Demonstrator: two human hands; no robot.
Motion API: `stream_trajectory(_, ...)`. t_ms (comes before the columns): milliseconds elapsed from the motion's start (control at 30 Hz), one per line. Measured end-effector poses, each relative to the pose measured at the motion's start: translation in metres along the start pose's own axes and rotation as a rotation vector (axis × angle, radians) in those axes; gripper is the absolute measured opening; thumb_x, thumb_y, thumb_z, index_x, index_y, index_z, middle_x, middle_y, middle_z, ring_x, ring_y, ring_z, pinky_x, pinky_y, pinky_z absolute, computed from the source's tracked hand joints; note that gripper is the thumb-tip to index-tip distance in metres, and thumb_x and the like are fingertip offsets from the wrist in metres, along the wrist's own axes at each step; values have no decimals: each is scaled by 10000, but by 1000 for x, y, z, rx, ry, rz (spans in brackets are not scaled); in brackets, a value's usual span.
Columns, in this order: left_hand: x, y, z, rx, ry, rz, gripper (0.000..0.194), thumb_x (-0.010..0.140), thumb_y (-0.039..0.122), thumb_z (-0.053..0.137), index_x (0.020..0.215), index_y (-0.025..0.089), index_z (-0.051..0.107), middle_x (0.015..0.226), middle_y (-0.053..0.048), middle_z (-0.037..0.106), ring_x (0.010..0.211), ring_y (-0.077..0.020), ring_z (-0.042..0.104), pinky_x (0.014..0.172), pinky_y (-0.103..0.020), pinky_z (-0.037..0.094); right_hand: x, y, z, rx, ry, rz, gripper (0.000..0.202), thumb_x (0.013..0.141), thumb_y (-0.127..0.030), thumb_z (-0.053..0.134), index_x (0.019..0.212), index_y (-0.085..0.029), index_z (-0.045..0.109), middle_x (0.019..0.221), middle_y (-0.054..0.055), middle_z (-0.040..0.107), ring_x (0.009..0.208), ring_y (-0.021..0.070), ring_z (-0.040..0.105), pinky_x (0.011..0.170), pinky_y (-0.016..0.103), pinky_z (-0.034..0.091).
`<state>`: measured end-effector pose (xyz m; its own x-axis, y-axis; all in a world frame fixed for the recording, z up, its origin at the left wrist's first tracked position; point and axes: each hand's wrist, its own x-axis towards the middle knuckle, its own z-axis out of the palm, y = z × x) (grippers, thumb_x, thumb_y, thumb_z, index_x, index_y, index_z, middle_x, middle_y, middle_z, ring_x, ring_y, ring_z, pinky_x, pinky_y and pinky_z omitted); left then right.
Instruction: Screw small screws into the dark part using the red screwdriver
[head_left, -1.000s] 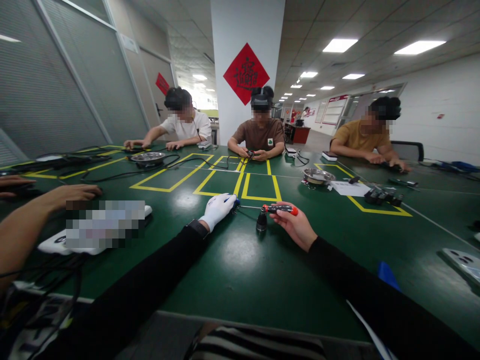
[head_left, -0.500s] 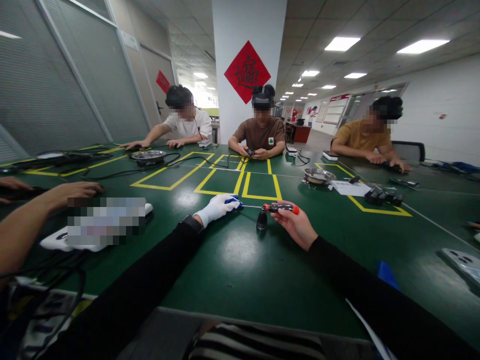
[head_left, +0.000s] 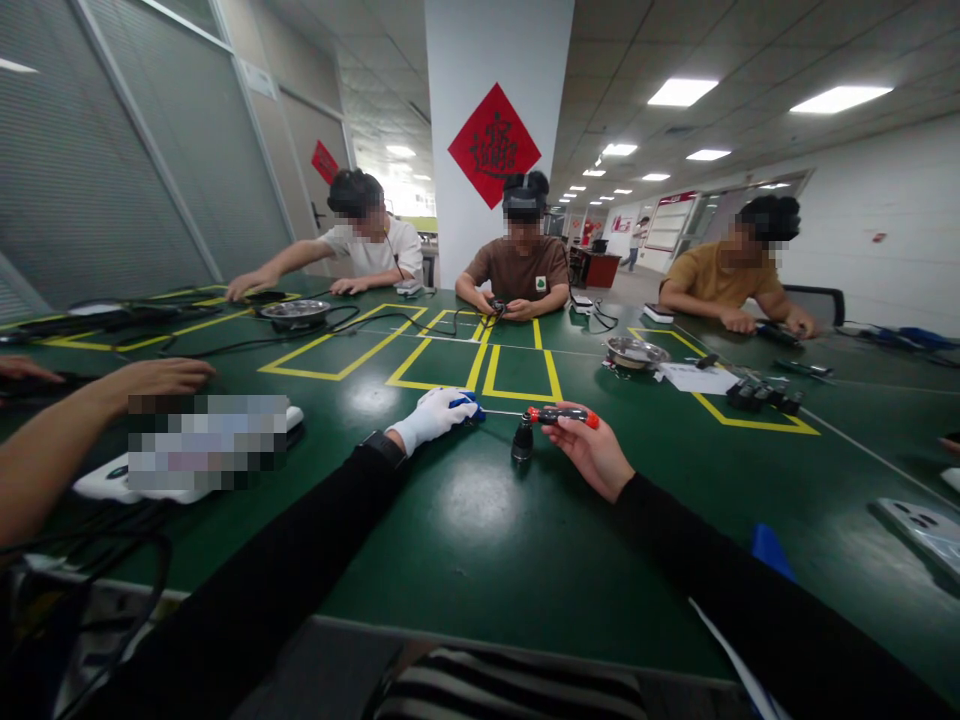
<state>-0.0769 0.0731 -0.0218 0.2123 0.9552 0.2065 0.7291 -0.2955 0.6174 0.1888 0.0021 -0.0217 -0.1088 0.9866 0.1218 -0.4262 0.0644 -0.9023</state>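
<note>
Screwdriver (head_left: 571, 413) sits level over the green table (head_left: 450, 570), right hand (head_left: 591, 455) gripping its handle beside a black conical piece (head_left: 523, 442); whether the gloved left hand (head_left: 433, 416) near its tip grips anything I cannot tell

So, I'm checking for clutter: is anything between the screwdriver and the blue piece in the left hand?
Nothing visible: the screwdriver in the right hand points straight at the blue piece in the left hand. An upright black object stands by the handle; whether they touch is unclear.
</note>
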Motion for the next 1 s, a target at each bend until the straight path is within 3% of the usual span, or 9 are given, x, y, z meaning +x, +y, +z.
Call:
stream_trajectory(233,3,-4,1,-144,-30,61,313,728,400,551,851,155,701,759,-29,712,809,-192,628,755,-259,480,4,-1,-5,66,67,12,245,711,-147,671,946,-168,607,864,57,722,729,149,690,687,248,531)
stream_trajectory(467,1,-2,1,-215,-42,-33,310,691,402,583,840,157,702,677,-19,694,682,-175,619,612,-232,466,5,-2,-8,124,130,7,222,723,-112,625,939,-152,604,821,70,724,690,141,686,645,228,534)
stream_trajectory(733,6,-6,4,-159,-55,-98,480,732,524,540,1005,157,684,778,-44,711,614,-163,606,527,-229,439,5,-3,-7,131,141,14,206,724,-99,608,923,-153,598,810,67,721,671,135,683,623,218,531)
stream_trajectory(833,8,-6,4,-98,-19,-124,518,780,566,450,1032,176,679,923,-66,716,727,-197,640,589,-249,467,5,-2,-8,128,136,9,206,732,-100,599,929,-160,602,809,56,722,671,134,682,624,222,534)
stream_trajectory(1000,7,-2,1,-50,42,-109,521,822,559,380,1020,187,686,1169,-74,648,1081,-248,575,908,-290,426,8,1,-11,136,129,1,210,730,-104,596,933,-156,608,806,58,722,662,132,678,625,226,537)
